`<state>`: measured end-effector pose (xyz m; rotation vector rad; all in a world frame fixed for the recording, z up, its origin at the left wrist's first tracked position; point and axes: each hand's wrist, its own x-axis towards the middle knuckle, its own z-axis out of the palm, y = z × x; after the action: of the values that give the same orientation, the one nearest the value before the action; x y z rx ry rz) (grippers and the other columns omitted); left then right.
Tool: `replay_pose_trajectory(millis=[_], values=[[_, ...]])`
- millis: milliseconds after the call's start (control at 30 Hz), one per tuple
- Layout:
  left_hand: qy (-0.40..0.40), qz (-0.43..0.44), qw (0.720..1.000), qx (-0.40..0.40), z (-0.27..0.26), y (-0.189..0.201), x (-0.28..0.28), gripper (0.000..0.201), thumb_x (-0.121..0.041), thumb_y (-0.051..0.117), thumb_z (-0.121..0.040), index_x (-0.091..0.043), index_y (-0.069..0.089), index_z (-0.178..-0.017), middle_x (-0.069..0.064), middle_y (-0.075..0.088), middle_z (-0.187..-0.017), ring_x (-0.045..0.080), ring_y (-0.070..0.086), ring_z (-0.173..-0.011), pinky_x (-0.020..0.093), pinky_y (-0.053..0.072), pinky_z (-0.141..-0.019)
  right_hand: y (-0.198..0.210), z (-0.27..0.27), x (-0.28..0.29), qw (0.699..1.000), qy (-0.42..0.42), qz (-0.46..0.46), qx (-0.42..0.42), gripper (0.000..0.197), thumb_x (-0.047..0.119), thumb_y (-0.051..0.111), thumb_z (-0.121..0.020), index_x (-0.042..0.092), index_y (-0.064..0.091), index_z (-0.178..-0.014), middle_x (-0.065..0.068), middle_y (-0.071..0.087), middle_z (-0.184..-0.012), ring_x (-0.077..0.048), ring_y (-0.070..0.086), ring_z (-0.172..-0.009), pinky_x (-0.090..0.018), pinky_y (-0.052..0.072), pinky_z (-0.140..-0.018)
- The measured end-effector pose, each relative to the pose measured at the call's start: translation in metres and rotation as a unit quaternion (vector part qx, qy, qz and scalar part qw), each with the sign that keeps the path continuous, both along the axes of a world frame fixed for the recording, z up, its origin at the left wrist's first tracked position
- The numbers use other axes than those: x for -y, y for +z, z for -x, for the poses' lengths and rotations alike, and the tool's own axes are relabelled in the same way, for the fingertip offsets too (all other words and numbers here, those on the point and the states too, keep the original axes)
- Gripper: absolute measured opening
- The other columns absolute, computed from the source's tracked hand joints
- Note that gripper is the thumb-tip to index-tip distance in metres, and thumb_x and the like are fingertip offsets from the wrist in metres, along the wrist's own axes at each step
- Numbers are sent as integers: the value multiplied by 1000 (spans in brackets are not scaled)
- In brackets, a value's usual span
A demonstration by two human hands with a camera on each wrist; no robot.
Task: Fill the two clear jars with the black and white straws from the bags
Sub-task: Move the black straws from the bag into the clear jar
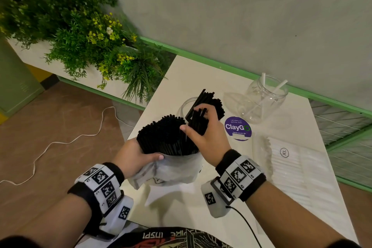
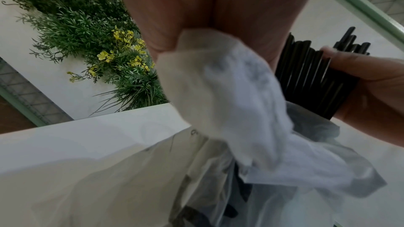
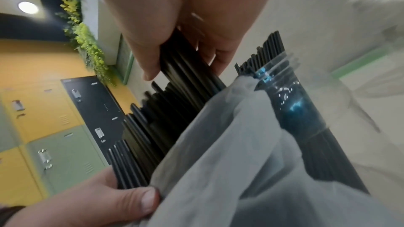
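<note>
The left hand [image 1: 136, 157] grips the plastic bag [image 1: 173, 169] low on its near side, thumb pressed across the crumpled film, and holds it upright over the white table [image 1: 181, 78]. A thick bundle of black straws [image 1: 163, 137] stands out of the bag's open mouth, tips fanned toward the camera. Over on the other side, the right hand [image 1: 203, 127] is closed around a smaller bunch of black straws [image 1: 198, 121], thumb on one side and fingers curled over the other, right at the bag's mouth. From the right wrist view the thumb [image 3: 148, 54] sits on the near face of that bunch while the fingers wrap behind it. The lower ends of the bunch are hidden, so whether they are free of the bag cannot be told.

Just behind the hands stands the near clear jar [image 1: 186, 107], with black straws already leaning inside it and poking above its rim. Farther right, near the wall, the second clear jar [image 1: 263, 98] holds only a few white straws [image 1: 278, 86], slanting out of the top. A flat bag of white straws [image 1: 291, 165] lies on the table at the right, marked XL. Between it and the jars sits a round purple sticker [image 1: 238, 128] reading ClayGo. A planter of green plants [image 1: 80, 32] with yellow flowers runs along the left, and a white cable [image 1: 60, 143] snakes across the brown floor.
</note>
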<state>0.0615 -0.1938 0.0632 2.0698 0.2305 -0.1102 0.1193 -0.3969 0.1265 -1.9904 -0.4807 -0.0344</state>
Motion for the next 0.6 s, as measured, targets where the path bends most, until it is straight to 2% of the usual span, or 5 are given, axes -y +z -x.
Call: replay_pose_trajectory(millis=[133,267,367,467,600], values=[[0,-5,1000,-6,0,3,2,38,-22,83,-69,-23,60,-99,-22,59,-83,-9,53,-77,2,40,-59,17,-7,2,998,9,-12,57,54,11,65,-88,37,33,-123,5,62,-94,-9,62,-88,-24,51,-80],[-6,-11,1000,-7,-1,3,3,35,-24,83,-69,-24,59,-94,-21,59,-80,-11,52,-75,2,40,-57,32,-11,1,995,38,-26,85,53,0,56,-91,36,38,-125,5,62,-91,-15,67,-88,-31,53,-84],[-1,-10,1000,-11,-1,2,2,36,-25,83,-69,-20,63,-98,-15,64,-85,-5,58,-79,5,41,-60,47,-14,-1,995,38,-27,90,47,-2,53,-92,33,43,-122,0,62,-94,-10,67,-89,-37,53,-86],[-1,-12,1000,-12,-1,1,1,39,-26,83,-69,-19,64,-102,-9,68,-91,8,63,-86,13,44,-67,72,-24,0,991,66,-52,100,50,-7,47,-92,31,40,-123,-4,59,-94,-10,69,-89,-34,54,-84],[-10,-23,1000,-10,-3,3,3,38,-26,83,-70,-21,63,-102,-16,63,-86,3,59,-82,8,41,-65,72,-32,-3,992,79,-11,98,50,-9,45,-91,29,40,-123,-7,57,-93,-6,68,-86,-28,52,-80]])
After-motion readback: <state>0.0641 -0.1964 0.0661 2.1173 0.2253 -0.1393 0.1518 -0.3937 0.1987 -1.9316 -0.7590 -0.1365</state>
